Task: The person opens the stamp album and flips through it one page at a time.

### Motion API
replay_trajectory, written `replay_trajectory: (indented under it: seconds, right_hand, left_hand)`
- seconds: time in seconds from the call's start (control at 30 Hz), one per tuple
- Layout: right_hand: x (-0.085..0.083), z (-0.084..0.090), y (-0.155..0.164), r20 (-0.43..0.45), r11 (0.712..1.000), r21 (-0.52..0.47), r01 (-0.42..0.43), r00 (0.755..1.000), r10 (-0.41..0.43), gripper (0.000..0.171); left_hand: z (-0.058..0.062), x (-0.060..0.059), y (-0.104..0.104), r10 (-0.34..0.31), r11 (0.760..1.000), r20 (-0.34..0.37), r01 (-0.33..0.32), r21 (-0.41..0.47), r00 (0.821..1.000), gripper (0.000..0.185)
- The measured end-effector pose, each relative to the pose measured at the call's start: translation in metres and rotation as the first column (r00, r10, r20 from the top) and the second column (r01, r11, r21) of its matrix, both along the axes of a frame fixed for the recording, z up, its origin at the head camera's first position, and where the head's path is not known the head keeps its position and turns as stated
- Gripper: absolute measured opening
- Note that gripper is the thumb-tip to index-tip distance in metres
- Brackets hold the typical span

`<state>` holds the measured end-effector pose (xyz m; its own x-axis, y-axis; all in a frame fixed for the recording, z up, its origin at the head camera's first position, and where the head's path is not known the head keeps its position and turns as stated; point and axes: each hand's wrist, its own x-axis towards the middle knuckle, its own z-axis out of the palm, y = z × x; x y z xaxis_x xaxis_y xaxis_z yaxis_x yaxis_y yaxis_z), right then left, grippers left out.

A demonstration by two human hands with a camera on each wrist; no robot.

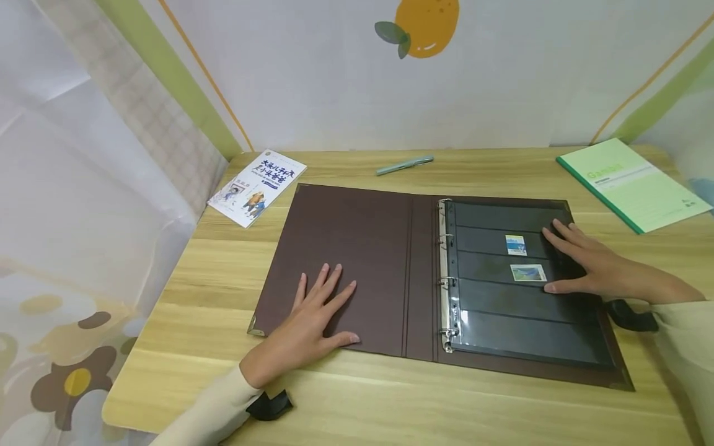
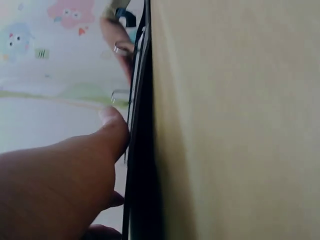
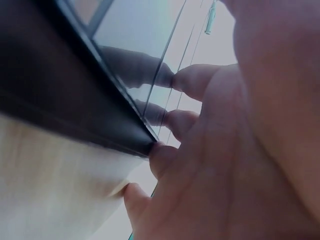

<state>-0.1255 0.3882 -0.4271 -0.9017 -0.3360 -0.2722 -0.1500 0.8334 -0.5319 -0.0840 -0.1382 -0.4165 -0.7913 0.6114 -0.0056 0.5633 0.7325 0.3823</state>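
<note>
A brown binder [image 1: 351, 235] lay unfolded on the wooden table [image 1: 195, 297] before you, its inside left cover bare and its right half bearing a black pocket page [image 1: 524, 341]. Metal rings [image 1: 444, 282] at the inner side of the binder's right half held the page, which was split into five clear strips, one above another. Two stamps sat in those pockets: an upright blue-and-white stamp [image 1: 515, 245] in the second strip from the binder's top, and a wider green-and-blue stamp [image 1: 528, 273] in the third, a little lower and slightly to the right.

Your left hand [image 1: 312, 313] rested on the binder's left cover, fingers spread apart, thumb near the lower edge. Your right hand [image 1: 599, 263] lay across the right side of the pocket page, fingers also spread, thumb tip just beside the wider stamp; the right wrist view showed at least two fingertips meeting the glossy surface.

Around the binder, a pale blue pen [image 1: 404, 165] lay past its top edge, near the middle. A white booklet [image 1: 258, 188] with cartoon figures lay beyond its upper left corner, and a light green notebook [image 1: 636, 184] lay off its upper right corner.
</note>
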Motion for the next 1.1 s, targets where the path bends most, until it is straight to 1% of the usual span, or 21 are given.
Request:
replay_trajectory:
  seconds: [0.07, 0.17, 0.27, 0.37, 0.43, 0.53, 0.67, 0.8, 0.87, 0.97, 1.1]
  right_hand:
    - [0.003, 0.000, 0.002, -0.003, 1.000, -0.010, 0.009, 1.000, -0.009, 0.114]
    - [0.006, 0.000, 0.003, -0.010, 1.000, -0.016, 0.020, 1.000, -0.020, 0.113]
    - [0.008, 0.000, 0.005, -0.014, 1.000, -0.010, 0.030, 0.999, -0.030, 0.113]
    - [0.010, 0.000, 0.005, -0.004, 0.999, -0.005, 0.046, 0.999, -0.046, 0.114]
    - [0.012, 0.001, 0.005, 0.003, 0.998, -0.001, 0.061, 0.998, -0.061, 0.115]
    - [0.013, 0.003, 0.004, 0.008, 0.996, 0.008, 0.088, 0.996, -0.088, 0.121]
    - [0.009, 0.006, -0.002, -0.002, 0.993, 0.049, 0.108, 0.994, -0.108, 0.130]
    - [0.002, 0.011, -0.007, -0.006, 0.993, 0.072, 0.096, 0.995, -0.096, 0.133]
    - [-0.001, 0.014, -0.008, -0.001, 0.994, 0.054, 0.091, 0.996, -0.091, 0.132]
    - [-0.003, 0.021, -0.008, 0.013, 0.996, -0.009, 0.089, 0.996, -0.089, 0.127]
    - [0.001, 0.031, -0.006, 0.026, 0.991, -0.069, 0.117, 0.993, -0.115, 0.121]
  left_hand:
    - [-0.002, -0.001, 0.009, -0.029, 1.000, -0.004, 0.029, -0.007, 1.000, 0.089]
    - [-0.004, -0.002, 0.022, -0.053, 0.998, -0.006, 0.053, -0.018, 0.999, 0.089]
    - [-0.005, -0.003, 0.031, -0.056, 0.997, -0.012, 0.056, -0.044, 0.998, 0.089]
    - [-0.005, -0.003, 0.035, -0.049, 0.995, 0.011, 0.050, -0.083, 0.999, 0.091]
    - [-0.006, -0.004, 0.037, -0.043, 0.994, 0.035, 0.046, -0.102, 0.998, 0.093]
    - [-0.009, -0.003, 0.037, -0.034, 0.993, 0.064, 0.041, -0.111, 0.997, 0.095]
    - [-0.012, 0.002, 0.034, -0.011, 0.994, 0.062, 0.018, -0.112, 0.998, 0.095]
    - [-0.012, 0.005, 0.032, 0.021, 0.991, 0.063, -0.012, -0.133, 0.998, 0.094]
    - [-0.012, 0.006, 0.032, 0.033, 0.990, 0.058, -0.025, -0.142, 0.998, 0.094]
    - [-0.012, 0.007, 0.032, 0.042, 0.990, 0.048, -0.035, -0.139, 0.998, 0.093]
    - [-0.011, 0.009, 0.034, 0.035, 0.989, 0.049, -0.027, -0.143, 0.998, 0.093]
